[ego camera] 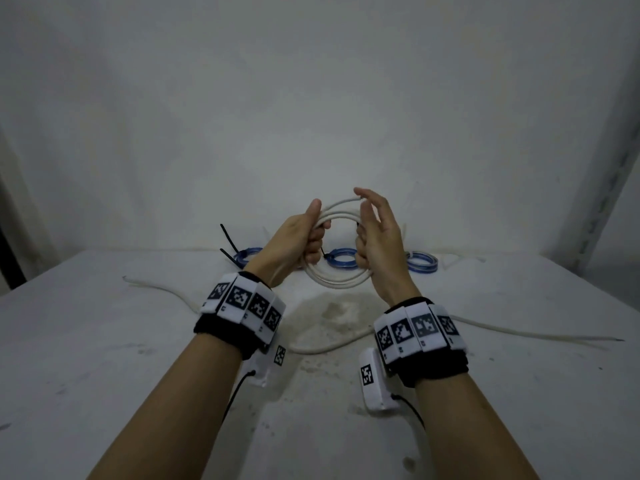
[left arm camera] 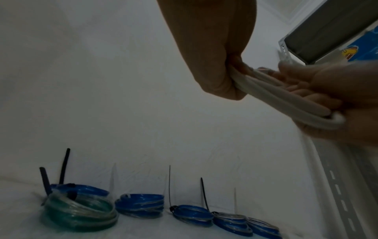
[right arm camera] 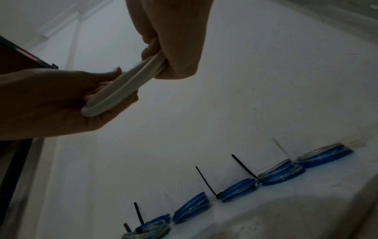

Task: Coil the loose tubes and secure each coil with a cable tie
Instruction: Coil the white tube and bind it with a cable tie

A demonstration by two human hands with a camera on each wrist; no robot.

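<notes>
Upright white coil (ego camera: 337, 251) between hands

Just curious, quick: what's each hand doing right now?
Left hand: grips the white tube coil.
Right hand: holds the coil's other side, upper fingers straight.

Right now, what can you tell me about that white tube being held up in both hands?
The white tube is a smooth, off-white, flexible-looking hose wound into several round loops and held upright above the table. The left hand grips the loops on one side; the right hand holds the opposite side, with its upper fingers spread near the tube's free end at the top. No cable tie shows on it yet.
</notes>
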